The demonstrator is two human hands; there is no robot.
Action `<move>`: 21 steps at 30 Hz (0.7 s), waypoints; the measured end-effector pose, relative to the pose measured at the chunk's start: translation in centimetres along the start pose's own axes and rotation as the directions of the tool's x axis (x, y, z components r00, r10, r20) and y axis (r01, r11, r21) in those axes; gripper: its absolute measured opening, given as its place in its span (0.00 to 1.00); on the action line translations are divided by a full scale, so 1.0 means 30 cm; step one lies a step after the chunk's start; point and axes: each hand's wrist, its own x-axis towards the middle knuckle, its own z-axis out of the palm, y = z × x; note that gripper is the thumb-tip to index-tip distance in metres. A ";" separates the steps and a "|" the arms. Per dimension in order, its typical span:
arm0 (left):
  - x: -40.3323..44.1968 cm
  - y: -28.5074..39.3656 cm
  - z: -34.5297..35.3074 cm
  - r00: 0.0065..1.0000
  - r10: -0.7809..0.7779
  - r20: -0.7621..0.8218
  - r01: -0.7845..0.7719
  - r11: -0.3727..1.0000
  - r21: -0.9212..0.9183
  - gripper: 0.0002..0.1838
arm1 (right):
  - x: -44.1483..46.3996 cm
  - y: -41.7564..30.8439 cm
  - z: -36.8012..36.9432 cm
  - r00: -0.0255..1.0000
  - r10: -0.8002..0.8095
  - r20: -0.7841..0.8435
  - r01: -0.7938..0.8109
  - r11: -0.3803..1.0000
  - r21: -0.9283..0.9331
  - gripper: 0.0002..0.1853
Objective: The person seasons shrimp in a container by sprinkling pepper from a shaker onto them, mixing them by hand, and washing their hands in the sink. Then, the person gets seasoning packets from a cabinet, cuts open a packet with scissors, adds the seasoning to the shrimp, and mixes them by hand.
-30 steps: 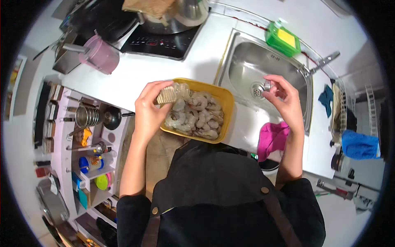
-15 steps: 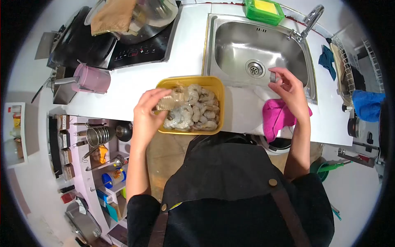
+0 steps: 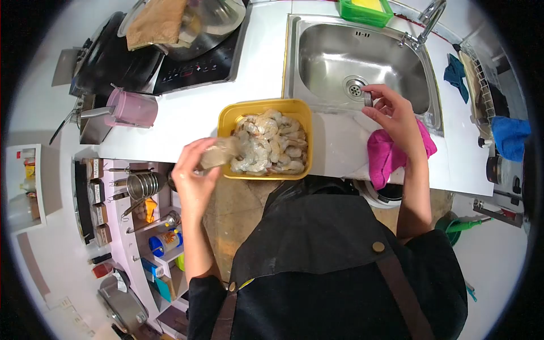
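Observation:
Peeled raw shrimp (image 3: 271,141) fill much of a yellow plastic tub (image 3: 225,120) near the counter's front edge. My left hand (image 3: 194,170) grips a small clear jar (image 3: 219,154) with beige-brown contents, blurred by motion. The jar lies tilted, its far end over the tub's left rim. Its opening and any falling contents cannot be made out. At the sink's front edge, my right hand (image 3: 399,119) pinches a small grey cap (image 3: 368,99) between thumb and fingers. A pink cloth (image 3: 388,158) lies below that hand.
Behind the tub and to its right is a steel sink (image 3: 317,68) with a faucet (image 3: 428,28). An induction cooktop (image 3: 195,72) holds a pot at back left. A pink pitcher (image 3: 136,109) stands at left. A green container (image 3: 365,14) sits behind the sink.
My left hand has drawn the jar leftward and slightly down, from over the shrimp to the tub's left rim. My right hand, still holding the cap, has shifted slightly left.

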 end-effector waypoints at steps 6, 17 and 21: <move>-0.049 -0.020 -0.069 0.998 -0.057 -0.028 0.059 0.995 0.079 0.26 | 0.014 0.002 0.018 0.999 0.002 0.045 -0.004 0.999 0.044 0.19; -0.090 -0.049 -0.085 0.996 -0.083 -0.009 0.084 0.996 0.044 0.28 | 0.037 -0.027 0.051 0.995 0.007 0.100 -0.010 1.000 0.030 0.19; -0.040 -0.002 -0.047 0.999 -0.035 -0.036 0.036 0.999 0.026 0.28 | 0.028 -0.030 0.056 0.996 -0.056 0.065 0.055 0.998 0.028 0.19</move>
